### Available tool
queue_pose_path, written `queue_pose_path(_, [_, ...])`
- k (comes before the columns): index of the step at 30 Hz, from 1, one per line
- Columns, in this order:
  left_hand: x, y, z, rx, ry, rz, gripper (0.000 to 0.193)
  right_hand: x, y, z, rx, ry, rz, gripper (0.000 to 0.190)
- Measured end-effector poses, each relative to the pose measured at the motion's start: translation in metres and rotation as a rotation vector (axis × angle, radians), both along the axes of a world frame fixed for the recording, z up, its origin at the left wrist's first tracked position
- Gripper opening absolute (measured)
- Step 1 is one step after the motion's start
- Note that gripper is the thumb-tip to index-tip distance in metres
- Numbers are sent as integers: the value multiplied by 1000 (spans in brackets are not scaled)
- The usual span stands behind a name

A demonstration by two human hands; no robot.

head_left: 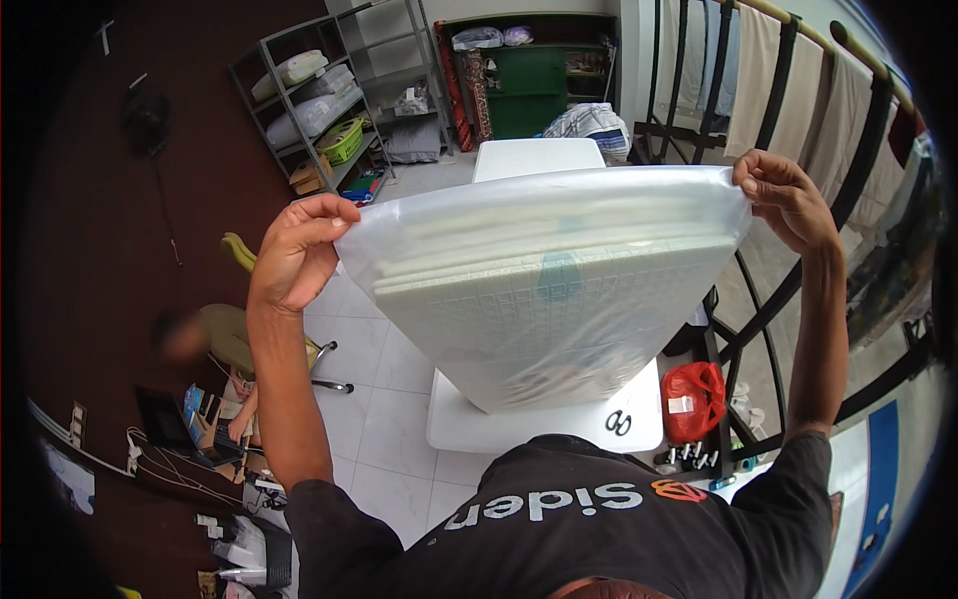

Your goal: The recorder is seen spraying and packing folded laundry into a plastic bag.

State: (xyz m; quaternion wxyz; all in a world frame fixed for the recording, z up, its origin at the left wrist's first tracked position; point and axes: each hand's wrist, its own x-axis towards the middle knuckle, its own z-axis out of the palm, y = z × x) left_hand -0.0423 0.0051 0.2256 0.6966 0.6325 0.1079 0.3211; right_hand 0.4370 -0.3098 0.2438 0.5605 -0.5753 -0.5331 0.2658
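A clear plastic bag (546, 191) is stretched wide between my two hands. My left hand (296, 251) pinches one top corner between thumb and fingers, and my right hand (789, 201) grips the opposite corner. Inside the bag stands a thick, folded pale fabric piece (539, 322) with a faint square pattern and a bluish patch near its top. Its lower end rests on a white table (456, 419). Black-handled scissors (618, 423) lie on the table to the right of the bag; the bag hides much of the tabletop.
A person (224, 337) sits at the left by a laptop (172, 427). Grey metal shelves (314, 112) hold wrapped bundles. A green cabinet (528, 82) stands at the back. Black railings (778, 82) carry hanging cloths on the right, near a red plastic bag (692, 400).
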Motion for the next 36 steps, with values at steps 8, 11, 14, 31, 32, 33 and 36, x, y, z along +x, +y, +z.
queue_pose_path(8, [7, -24, 11, 65, 50, 50, 26, -4, -3, -2, -18, -12, -60, 26])
queue_pose_path(11, [4, -28, 10, 147, 85, 113, 34, -8, -3, -2, 6, -168, -22, 41])
queue_pose_path(14, [4, -29, 12, 218, 153, 161, 36, -19, -1, 1, -18, -285, -97, 46])
queue_pose_path(31, [11, -38, 16, 593, 467, 367, 18, -31, -3, 6, -140, -922, -351, 34])
queue_pose_path(32, [11, -38, 15, 661, 465, 388, 19, -31, -2, 5, -115, -959, -352, 35])
queue_pose_path(33, [12, -38, 15, 730, 463, 405, 20, -30, -1, 2, -114, -960, -353, 35])
queue_pose_path(36, [17, -51, 17, 919, 430, 517, 20, -27, 3, -7, 175, -1021, -369, 34])
